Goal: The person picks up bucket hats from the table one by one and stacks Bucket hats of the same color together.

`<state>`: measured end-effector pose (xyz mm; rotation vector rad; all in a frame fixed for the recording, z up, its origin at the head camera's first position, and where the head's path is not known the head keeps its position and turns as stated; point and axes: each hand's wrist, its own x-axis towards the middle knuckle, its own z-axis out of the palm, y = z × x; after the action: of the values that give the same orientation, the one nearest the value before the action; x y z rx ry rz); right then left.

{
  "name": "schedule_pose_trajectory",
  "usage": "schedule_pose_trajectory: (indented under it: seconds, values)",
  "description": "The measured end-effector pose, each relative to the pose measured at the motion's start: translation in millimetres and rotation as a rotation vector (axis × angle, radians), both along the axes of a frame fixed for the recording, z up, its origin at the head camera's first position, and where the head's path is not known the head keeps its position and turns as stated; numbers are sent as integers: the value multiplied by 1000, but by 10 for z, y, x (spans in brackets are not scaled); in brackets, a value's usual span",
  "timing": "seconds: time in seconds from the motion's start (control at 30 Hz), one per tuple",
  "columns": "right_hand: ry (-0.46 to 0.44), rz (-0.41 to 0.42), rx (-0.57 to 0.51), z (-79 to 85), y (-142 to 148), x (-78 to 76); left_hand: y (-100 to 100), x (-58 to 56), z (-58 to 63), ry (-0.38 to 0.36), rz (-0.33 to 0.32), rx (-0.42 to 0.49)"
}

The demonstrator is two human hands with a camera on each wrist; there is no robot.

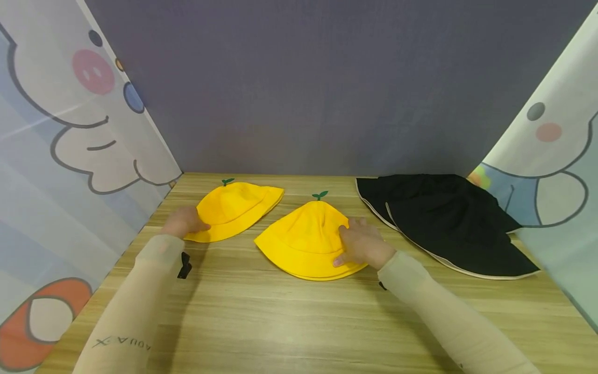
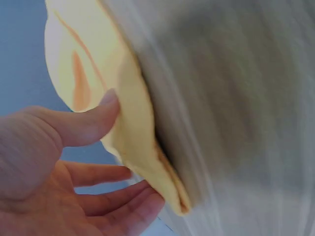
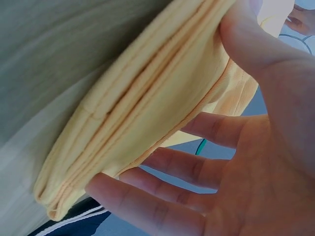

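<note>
A yellow bucket hat (image 1: 233,208) with a small green sprout on top lies on the table at the left. My left hand (image 1: 183,222) touches its near left end; in the left wrist view the thumb (image 2: 106,110) rests on the brim and the fingertips are at the brim's edge. A second yellow hat (image 1: 301,239), also with a sprout, lies in the middle. My right hand (image 1: 363,243) rests on its right side, fingers spread. The right wrist view shows several brim layers (image 3: 133,103) stacked together, with the fingertips along their edge.
Black hats (image 1: 444,223) with pale brim edging lie overlapped at the right, close to my right hand. A grey panel (image 1: 299,88) rises behind the wooden table (image 1: 280,322). Cartoon-printed curtains (image 1: 42,156) hang on both sides.
</note>
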<state>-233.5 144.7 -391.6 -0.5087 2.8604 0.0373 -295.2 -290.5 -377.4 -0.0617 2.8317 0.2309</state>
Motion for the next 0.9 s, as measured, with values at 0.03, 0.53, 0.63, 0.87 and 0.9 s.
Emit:
schedule_pose_trajectory:
  seconds: [0.03,0.53,0.63,0.87,0.9]
  values:
    - [1,0,3,0,-2,-1,4,-4,18,-18,-2,1]
    - [-31,-2,-46,21,67,51,22,41,128,-140,102,115]
    - [-56,-5,-54,43,82,70,38,21,119,-136,97,80]
    - [-95,-15,-36,111,84,104,191,-69,128,-162,120,-79]
    - [-96,-8,-32,122,83,104,199,-74,139,-164,96,-92]
